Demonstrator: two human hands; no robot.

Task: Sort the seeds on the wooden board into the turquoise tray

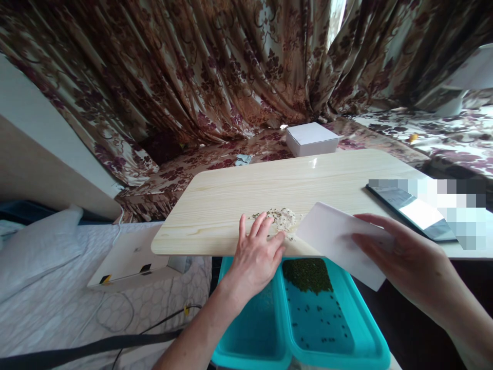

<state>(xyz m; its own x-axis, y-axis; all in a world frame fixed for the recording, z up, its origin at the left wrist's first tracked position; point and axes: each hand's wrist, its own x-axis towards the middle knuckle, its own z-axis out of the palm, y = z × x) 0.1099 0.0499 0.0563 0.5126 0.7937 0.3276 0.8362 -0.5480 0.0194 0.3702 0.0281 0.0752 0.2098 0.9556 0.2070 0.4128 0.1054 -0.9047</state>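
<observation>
Grains could spill over the near edge of the wood-grain table [223, 192] if the heap of pale and dark grains [284, 218] is pushed carelessly toward 6 o'clock, where the left teal tray [246, 329] and the right teal tray [364, 313], holding dark green grains [308, 275], sit; a skidding card might also scatter them. The heap lies on the tabletop at 1 o'clock from the left hand [254, 254], spread and gripping nothing, though fingertip contact is hard to judge. The right hand [410, 252] pinches a white card [331, 234], with the heap at its 10 o'clock.
</observation>
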